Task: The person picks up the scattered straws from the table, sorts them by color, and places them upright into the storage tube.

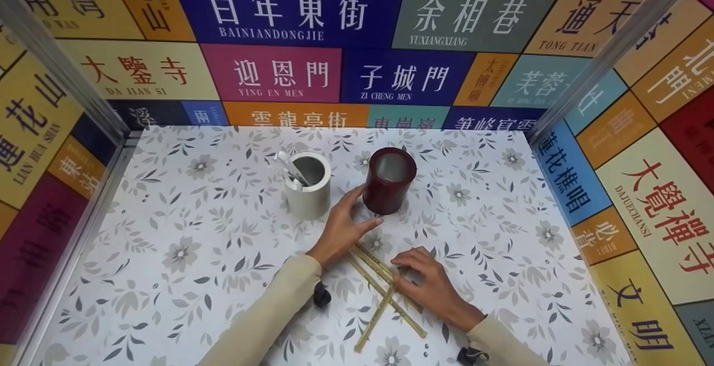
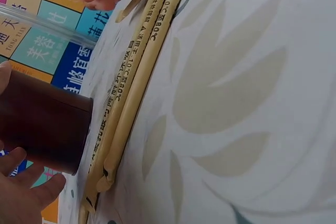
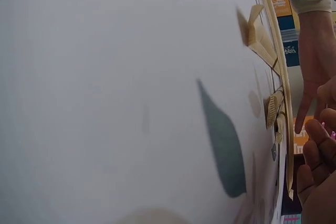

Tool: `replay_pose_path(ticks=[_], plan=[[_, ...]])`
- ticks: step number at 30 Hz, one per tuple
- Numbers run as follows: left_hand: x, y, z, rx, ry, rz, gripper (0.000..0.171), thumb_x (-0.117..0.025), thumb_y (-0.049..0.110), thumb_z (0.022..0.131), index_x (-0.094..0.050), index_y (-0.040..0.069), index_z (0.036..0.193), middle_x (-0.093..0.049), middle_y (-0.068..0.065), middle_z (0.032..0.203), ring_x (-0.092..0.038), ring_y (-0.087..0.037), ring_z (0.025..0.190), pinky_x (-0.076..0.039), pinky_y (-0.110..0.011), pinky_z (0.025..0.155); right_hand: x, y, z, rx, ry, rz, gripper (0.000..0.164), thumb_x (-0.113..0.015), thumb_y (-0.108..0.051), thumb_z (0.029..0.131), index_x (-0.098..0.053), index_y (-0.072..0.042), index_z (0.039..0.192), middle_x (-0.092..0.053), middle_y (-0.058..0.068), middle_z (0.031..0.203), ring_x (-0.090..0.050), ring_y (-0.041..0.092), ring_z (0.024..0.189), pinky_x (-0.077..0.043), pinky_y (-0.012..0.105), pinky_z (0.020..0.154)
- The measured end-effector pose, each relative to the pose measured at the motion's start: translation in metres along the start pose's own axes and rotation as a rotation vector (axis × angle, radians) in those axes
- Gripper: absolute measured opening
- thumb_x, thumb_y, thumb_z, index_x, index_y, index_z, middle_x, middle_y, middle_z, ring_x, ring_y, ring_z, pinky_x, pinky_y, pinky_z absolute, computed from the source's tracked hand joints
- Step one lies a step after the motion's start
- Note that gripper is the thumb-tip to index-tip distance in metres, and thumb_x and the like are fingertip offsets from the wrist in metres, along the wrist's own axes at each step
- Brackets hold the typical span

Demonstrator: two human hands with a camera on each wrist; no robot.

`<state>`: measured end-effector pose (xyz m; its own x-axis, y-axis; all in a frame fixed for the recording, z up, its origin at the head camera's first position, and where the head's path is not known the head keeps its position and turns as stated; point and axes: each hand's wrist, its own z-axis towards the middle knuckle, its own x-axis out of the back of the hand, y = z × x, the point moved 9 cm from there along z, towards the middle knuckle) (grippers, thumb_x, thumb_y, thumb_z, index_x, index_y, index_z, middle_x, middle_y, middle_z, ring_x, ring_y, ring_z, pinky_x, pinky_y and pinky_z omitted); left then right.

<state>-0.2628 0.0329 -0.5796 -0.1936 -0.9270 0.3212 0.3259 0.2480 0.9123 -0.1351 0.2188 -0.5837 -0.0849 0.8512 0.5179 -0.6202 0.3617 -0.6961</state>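
Note:
My left hand (image 1: 346,224) is beside a dark red cylindrical cup (image 1: 389,182), its fingers spread along the cup's left and near side. In the left wrist view, the cup (image 2: 42,119) sits between thumb and fingers (image 2: 44,190), with no firm grip visible. Several straws in printed tan paper wrappers (image 2: 142,61) lie on the table, one crossing the others. Just over their right side is my right hand (image 1: 427,282), fingers loosely bent. No straw shows pinched in it in the right wrist view, where torn-looking wrapper ends (image 3: 260,38) stick up nearby.
To the left of the red cup stands a pale grey cup (image 1: 308,193) with a white spoon-like handle (image 1: 293,169) leaning out of it. A white flowered cloth (image 1: 184,254) covers the table. Printed sign panels (image 1: 301,9) rise behind and at both sides.

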Motion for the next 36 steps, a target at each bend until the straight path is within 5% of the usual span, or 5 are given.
replay_pose_path(ticks=[6, 14, 27, 36], plan=[[0.0, -0.003, 0.012, 0.03, 0.013, 0.007, 0.094, -0.091, 0.029, 0.094, -0.041, 0.0, 0.168, -0.046, -0.02, 0.168, -0.043, -0.036, 0.157, -0.039, -0.051, 0.128, -0.004, -0.012, 0.003, 0.074, -0.046, -0.062, 0.04, -0.089, 0.008, 0.086, -0.079, -0.005, 0.122, -0.074, 0.007, 0.123, -0.065, 0.026, 0.11, -0.052, 0.027, 0.097], [-0.004, -0.013, 0.031, 0.058, -0.033, -0.046, 0.1, -0.092, 0.027, 0.093, -0.036, 0.004, 0.171, -0.04, -0.016, 0.174, -0.038, -0.033, 0.161, -0.039, -0.047, 0.128, -0.018, -0.025, 0.004, 0.141, -0.178, -0.096, 0.038, -0.09, 0.0, 0.088, -0.08, -0.009, 0.124, -0.075, 0.006, 0.124, -0.063, 0.022, 0.116, -0.051, 0.041, 0.1], [-0.007, -0.018, 0.047, 0.074, -0.067, -0.063, 0.11, -0.095, 0.03, 0.09, -0.028, 0.012, 0.176, -0.033, -0.013, 0.178, -0.036, -0.033, 0.162, -0.042, -0.049, 0.126, -0.03, -0.03, 0.004, 0.269, -0.365, -0.154, 0.03, -0.085, -0.006, 0.093, -0.082, -0.014, 0.122, -0.072, -0.001, 0.122, -0.059, 0.018, 0.116, -0.048, 0.036, 0.099], [-0.014, -0.016, 0.048, 0.087, -0.07, -0.057, 0.112, -0.096, 0.03, 0.089, -0.027, 0.015, 0.176, -0.044, -0.013, 0.17, -0.046, -0.03, 0.152, -0.04, -0.05, 0.127, -0.028, -0.033, 0.003, 0.323, -0.409, -0.219, 0.026, -0.081, -0.007, 0.095, -0.082, -0.016, 0.119, -0.07, -0.003, 0.116, -0.059, 0.017, 0.11, -0.049, 0.038, 0.094]])
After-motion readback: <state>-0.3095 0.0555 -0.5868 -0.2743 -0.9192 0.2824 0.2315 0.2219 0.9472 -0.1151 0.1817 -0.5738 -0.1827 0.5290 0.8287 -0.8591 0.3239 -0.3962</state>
